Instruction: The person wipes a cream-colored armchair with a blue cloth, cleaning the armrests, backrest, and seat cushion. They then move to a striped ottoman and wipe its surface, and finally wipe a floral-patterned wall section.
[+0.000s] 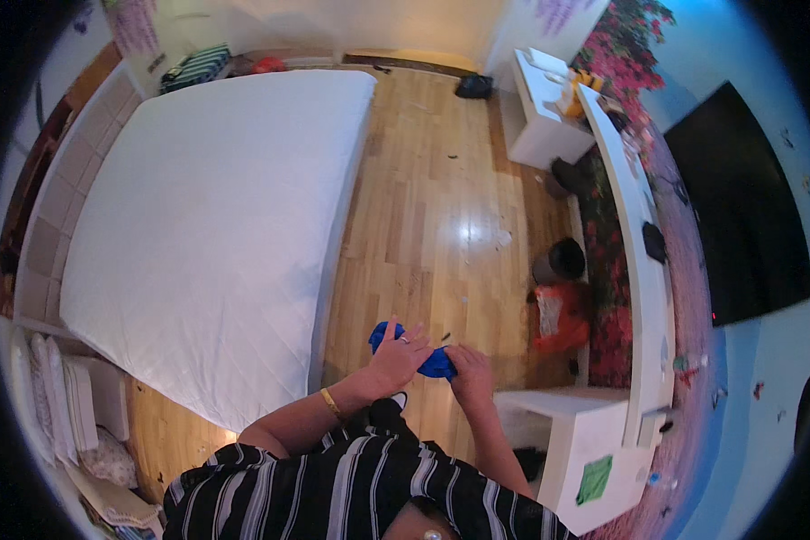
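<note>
My left hand (pixel 398 361), with a ring on a finger and a gold bracelet at the wrist, holds a bunched piece of thin blue material (pixel 437 364). Whether it is plastic or cloth I cannot tell. More blue shows on the far side of that hand's fingers. My right hand (pixel 471 374) grips the right end of the blue material, its fingertips curled over the edge. Both hands are in front of my body, above the wood floor (pixel 412 270) and to the right of a bed with a bare white mattress (pixel 223 223).
Along the right wall runs a white shelf (pixel 624 196), below a black television (pixel 739 209). A dark trash bin (pixel 559 262) and a red plastic bag (pixel 561 317) stand on the floor. A white desk (pixel 580 432) with a green cloth (pixel 595 480) is near my right arm. Pillows (pixel 108 459) lie at left.
</note>
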`<action>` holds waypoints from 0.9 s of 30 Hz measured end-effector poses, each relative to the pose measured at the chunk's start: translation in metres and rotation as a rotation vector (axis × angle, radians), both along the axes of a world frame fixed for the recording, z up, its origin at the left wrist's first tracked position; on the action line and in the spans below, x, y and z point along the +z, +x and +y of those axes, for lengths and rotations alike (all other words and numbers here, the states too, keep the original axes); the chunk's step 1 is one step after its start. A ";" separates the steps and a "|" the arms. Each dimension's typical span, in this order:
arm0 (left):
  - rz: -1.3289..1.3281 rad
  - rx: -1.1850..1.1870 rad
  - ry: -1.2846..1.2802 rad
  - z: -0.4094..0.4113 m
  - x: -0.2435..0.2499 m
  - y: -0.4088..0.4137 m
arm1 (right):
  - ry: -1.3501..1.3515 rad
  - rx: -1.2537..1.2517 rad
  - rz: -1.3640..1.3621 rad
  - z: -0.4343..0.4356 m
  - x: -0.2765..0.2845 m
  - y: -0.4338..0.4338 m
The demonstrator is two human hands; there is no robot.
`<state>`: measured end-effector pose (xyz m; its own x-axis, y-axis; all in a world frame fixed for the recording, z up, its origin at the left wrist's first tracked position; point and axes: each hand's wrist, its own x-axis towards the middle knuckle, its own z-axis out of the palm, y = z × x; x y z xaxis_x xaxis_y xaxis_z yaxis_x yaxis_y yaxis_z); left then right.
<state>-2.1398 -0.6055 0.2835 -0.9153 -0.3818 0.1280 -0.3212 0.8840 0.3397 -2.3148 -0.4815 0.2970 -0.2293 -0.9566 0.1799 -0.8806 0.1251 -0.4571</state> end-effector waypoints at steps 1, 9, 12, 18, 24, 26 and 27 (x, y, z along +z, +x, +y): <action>0.010 0.040 0.012 -0.015 0.001 -0.003 | -0.022 0.028 0.005 -0.017 -0.002 -0.006; -0.171 0.230 0.107 -0.132 -0.020 -0.017 | 0.077 0.260 0.050 -0.152 -0.043 -0.039; -0.256 0.150 0.152 -0.203 -0.050 -0.047 | 0.133 0.265 0.145 -0.217 -0.049 -0.076; -0.177 -0.052 -0.034 -0.369 -0.008 -0.159 | 0.179 0.104 0.021 -0.338 -0.010 -0.147; -0.136 0.019 -0.080 -0.490 -0.024 -0.226 | 0.157 0.090 -0.014 -0.473 -0.029 -0.216; -0.164 0.044 -0.023 -0.536 -0.032 -0.250 | 0.219 0.112 -0.057 -0.525 -0.031 -0.248; -0.148 0.058 -0.021 -0.560 -0.037 -0.263 | 0.166 0.148 -0.021 -0.551 -0.038 -0.266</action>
